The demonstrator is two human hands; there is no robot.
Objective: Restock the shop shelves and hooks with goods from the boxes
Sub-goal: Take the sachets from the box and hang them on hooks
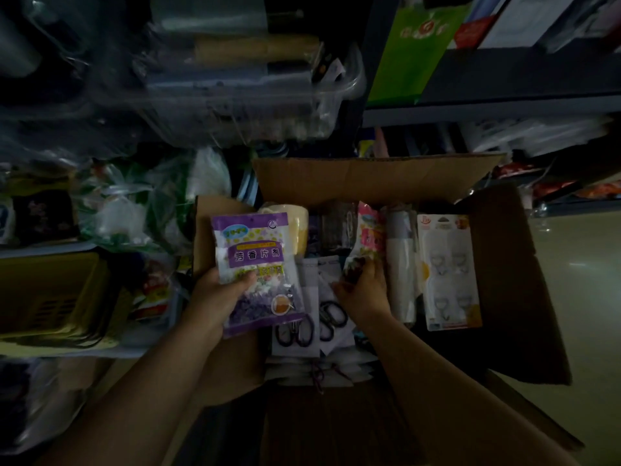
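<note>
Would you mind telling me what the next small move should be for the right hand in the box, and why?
Probably lift the pink packet straight up out of the cardboard box. The right hand already grips its lower end, but the packet stands wedged among other goods, while the left hand holds the purple fragrance-tablet packet clear of the box.

Scissor packs (304,317) lie in the box (363,178), hook card (448,270) right.

Dim, underexposed view; heavy dark vignetting at the corners, blurred shelves above the left hand (220,290), edges bowed.
</note>
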